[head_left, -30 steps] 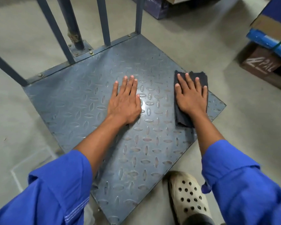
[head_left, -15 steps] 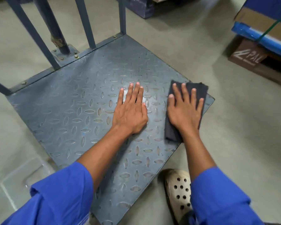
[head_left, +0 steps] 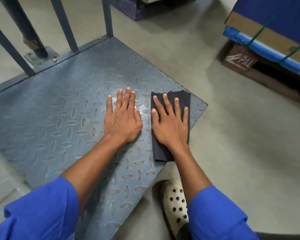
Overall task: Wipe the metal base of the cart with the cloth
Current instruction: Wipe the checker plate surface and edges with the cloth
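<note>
Cloth (head_left: 161,151) leftward now; long axis near-to-far

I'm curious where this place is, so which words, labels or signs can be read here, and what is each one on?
"PAL", in white after a slanted white mark, on the brown block under the stacked cartons at the right.
Faint print on the dark purple box at the top: too blurred to read.
No text shows on the base, the cloth or the shoe.
</note>
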The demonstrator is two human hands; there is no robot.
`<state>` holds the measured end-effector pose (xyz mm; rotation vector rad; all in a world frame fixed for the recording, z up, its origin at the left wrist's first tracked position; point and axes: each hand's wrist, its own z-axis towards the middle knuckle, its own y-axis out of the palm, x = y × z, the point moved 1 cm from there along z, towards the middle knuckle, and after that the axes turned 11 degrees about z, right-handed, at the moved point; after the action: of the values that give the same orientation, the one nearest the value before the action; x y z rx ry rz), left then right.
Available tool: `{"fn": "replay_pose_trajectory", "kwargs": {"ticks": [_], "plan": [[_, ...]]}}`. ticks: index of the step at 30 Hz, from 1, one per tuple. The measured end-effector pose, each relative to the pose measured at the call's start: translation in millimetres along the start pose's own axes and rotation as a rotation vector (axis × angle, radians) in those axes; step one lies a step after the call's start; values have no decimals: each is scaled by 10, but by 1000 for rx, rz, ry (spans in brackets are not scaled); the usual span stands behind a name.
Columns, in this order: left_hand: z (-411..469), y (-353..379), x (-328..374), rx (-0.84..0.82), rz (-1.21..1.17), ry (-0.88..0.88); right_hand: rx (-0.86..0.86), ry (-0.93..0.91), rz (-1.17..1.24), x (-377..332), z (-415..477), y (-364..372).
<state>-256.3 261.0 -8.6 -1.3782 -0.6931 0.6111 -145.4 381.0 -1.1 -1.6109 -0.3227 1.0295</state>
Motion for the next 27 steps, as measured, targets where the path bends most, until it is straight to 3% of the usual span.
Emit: {"fn": "replay_pose_trajectory", "kwargs": {"ticks": [3,7,10,14,20,24,27], "plan": [[14,-4,11,-11,0,1,-27,-31,-10,148,334,-108],[-21,18,19,-19,-3,3,4,112,13,404,685,-242],[-31,12,32,-7,-10,-5,26,128,32,255,238,-165],[-26,3,37,-19,-8,0,16,-9,6,129,-276,-61],[-82,4,28,-25,-1,27,29,122,5,621,561,-328],[-93,-1,28,-12,-13,24,102,181,80,359,67,-153],[-80,-14,-18,-17,-7,47,87,84,54,114,-453,9]]}}
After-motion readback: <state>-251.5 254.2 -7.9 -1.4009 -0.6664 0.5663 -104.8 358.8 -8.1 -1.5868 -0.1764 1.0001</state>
